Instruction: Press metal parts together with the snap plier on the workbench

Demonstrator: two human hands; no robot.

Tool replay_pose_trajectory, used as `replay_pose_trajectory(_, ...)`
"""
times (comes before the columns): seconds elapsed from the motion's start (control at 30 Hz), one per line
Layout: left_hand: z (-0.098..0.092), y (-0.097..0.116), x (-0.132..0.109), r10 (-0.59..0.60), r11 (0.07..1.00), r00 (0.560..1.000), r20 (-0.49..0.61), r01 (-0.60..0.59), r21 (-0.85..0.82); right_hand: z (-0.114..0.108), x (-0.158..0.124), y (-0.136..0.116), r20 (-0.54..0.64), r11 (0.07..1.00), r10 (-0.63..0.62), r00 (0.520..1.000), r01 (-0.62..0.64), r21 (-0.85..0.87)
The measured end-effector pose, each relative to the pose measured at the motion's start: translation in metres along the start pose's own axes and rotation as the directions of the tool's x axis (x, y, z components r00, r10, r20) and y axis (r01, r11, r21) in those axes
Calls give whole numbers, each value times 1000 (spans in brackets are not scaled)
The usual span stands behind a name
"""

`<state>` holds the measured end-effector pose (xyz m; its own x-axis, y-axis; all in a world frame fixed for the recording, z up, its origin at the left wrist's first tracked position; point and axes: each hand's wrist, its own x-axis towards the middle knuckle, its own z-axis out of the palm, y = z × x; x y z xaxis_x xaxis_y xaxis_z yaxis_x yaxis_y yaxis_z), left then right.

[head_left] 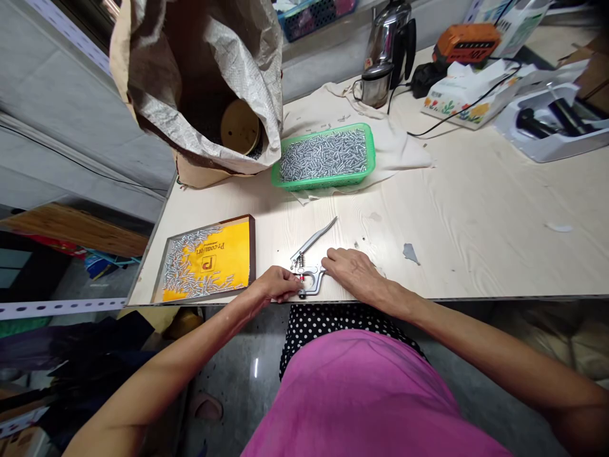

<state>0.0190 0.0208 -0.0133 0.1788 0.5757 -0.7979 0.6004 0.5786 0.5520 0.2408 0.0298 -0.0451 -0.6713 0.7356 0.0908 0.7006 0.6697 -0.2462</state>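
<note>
"What does the head view give us? Start with the hands."

"Two. The left hand [280, 284] has thumb and forefinger pinched together at the working end of the pliers [311, 270]; whether a small piece sits between them is hidden. The right hand [354, 273] lies palm down, its fingers close together and touching the end of the pliers' lower handle. Whether they grip it, I cannot tell."

"How many pliers?"

"One pair, on the table [476, 216] between both sets of fingers, one long handle angling up and away from them."

"And beside the left fingers?"

"One shallow tray [252, 251], just to their left, with one yellow sheet [228, 251] and a scatter of metal pins [183, 279], too many to count."

"Beyond the fingers?"

"One green basket [323, 185], full of similar pins, again uncountable. Left of it stands one sack [257, 70], its mouth gaping, one round tan object [240, 127] inside."

"Off past the right fingers?"

"One grey scrap [410, 254] near them. Well apart, at the far side: one steel pot [387, 38], one lidded cup [375, 87], one orange box [467, 43] and one flowered carton [457, 105]."
</note>
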Motion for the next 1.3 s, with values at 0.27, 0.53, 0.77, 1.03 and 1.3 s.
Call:
replay_pose_trajectory(0.27, 4, 1, -6, -102, 994, 995, -20, 101, -47, -20, -6, 2, 132, 989, -41, 990, 21, 148)
replay_pose_trajectory(0.53, 8, 0, -9, -101, 992, 994, -44, 97, -85, -15, 15, 39, 129, 996, -65, 989, 57, 61)
replay_pose_trajectory(0.77, 10, -4, -8, -108, 987, 992, -65, 100, -124, -28, 26, 40, 193, 997, -68, 979, 61, 42)
replay_pose_trajectory(1.03, 12, -4, -16, -100, 995, 989, -111, 97, -27, -31, 18, 30, 186, 998, -51, 981, 58, -31)
replay_pose_trajectory(1.3, 34, 15, -13, 677, 530, 689, -258, -213, 821, -36, 10, 19, 151, 999, -29, 988, 33, -26)
